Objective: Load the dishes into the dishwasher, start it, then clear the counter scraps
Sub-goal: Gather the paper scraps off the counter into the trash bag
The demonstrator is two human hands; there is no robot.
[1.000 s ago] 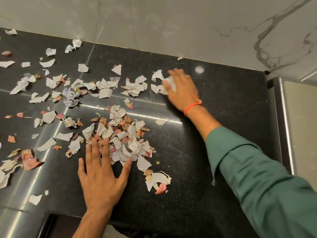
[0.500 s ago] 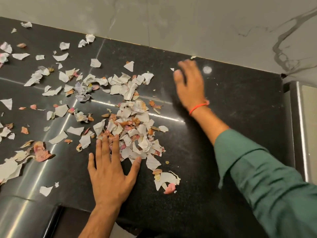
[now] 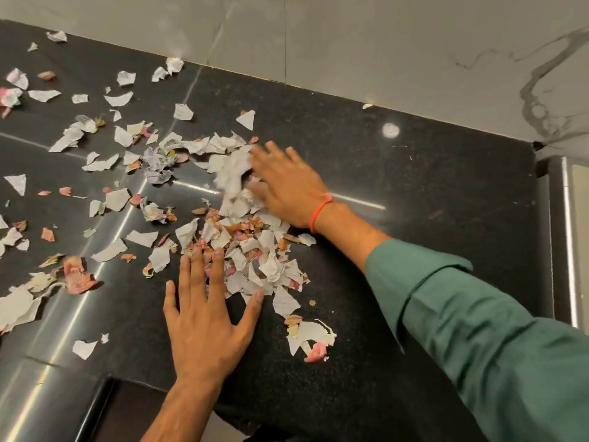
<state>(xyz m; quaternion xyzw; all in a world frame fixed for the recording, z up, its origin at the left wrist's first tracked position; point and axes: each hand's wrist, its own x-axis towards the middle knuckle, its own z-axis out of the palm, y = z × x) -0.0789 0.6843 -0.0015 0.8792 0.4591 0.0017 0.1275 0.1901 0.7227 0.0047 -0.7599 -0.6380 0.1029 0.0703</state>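
Across our view, largest first: black speckled desk [image 3: 414, 193], its left and near edges cut off by the frame. Marbled wall [image 3: 382, 43] behind it. Steel fitting [image 3: 567, 244] at right, mostly out of frame; we cannot identify it. Green sleeve [image 3: 478, 330] on our right arm. Scraps [image 3: 245, 250], torn paper and pinkish peel, heaped mid-desk and strewn leftward. Our left hand [image 3: 204, 327] lies flat, fingers straight and spread, fingertips touching the heap's near edge. Our right hand [image 3: 287, 183], open, presses the heap's far side; motion blur obscures scraps there. Orange wristband [image 3: 320, 212].
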